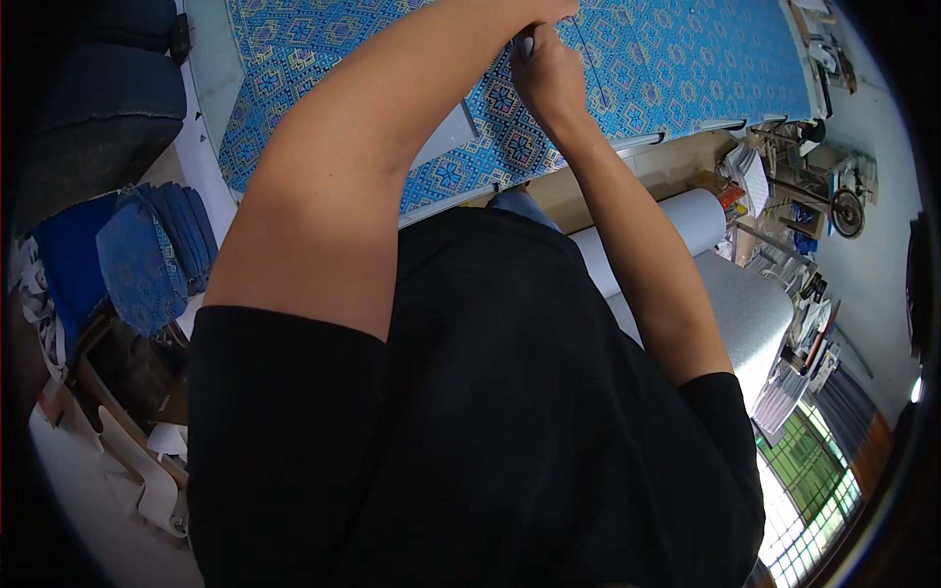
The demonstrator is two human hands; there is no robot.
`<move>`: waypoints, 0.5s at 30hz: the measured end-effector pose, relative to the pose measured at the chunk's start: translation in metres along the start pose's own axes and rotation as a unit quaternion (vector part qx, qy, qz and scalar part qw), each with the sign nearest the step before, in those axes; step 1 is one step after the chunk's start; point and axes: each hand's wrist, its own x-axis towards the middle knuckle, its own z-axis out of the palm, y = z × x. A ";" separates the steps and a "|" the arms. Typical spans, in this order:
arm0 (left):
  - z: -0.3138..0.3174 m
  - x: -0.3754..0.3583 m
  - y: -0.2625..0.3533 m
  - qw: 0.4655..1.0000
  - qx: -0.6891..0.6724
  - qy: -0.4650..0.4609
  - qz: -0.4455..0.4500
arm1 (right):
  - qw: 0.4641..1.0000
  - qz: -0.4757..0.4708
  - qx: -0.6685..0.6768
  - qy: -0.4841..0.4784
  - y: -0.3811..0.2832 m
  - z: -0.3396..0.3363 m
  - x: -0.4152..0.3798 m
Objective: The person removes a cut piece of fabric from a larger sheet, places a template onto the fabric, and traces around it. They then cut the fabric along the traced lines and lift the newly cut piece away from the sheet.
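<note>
Blue cloth [676, 69] with a woven diamond pattern is spread over the table in front of me. My right hand [554, 83] is closed in a fist above it, around something with a small grey end showing, too hidden to name. My left hand [557, 8] reaches across to the top edge of the view, just beyond the right one. It is mostly cut off, and its fingers are hidden. Under my left forearm, a flat pale grey piece [446, 137] with a dark edge lies on the cloth. A thin dark line runs down the cloth right of my right hand.
Folded blue cloth pieces [157, 250] are stacked at left, below a dark cushioned seat [93, 108]. A large pale roll [691, 220] and a silvery sheet [740, 304] lie to my right. Cluttered shelves [784, 196] line the right wall, near a barred window [809, 470].
</note>
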 end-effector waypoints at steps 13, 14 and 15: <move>-0.002 0.003 -0.023 0.999 -0.030 0.030 -0.018 | 0.999 0.022 0.018 -0.022 -0.002 -0.012 -0.001; -0.001 0.004 -0.025 0.999 -0.033 0.031 -0.020 | 0.999 0.019 0.017 -0.024 -0.002 -0.013 -0.001; 0.000 0.004 -0.027 0.999 -0.036 0.032 -0.021 | 0.999 0.016 0.016 -0.026 -0.002 -0.013 -0.001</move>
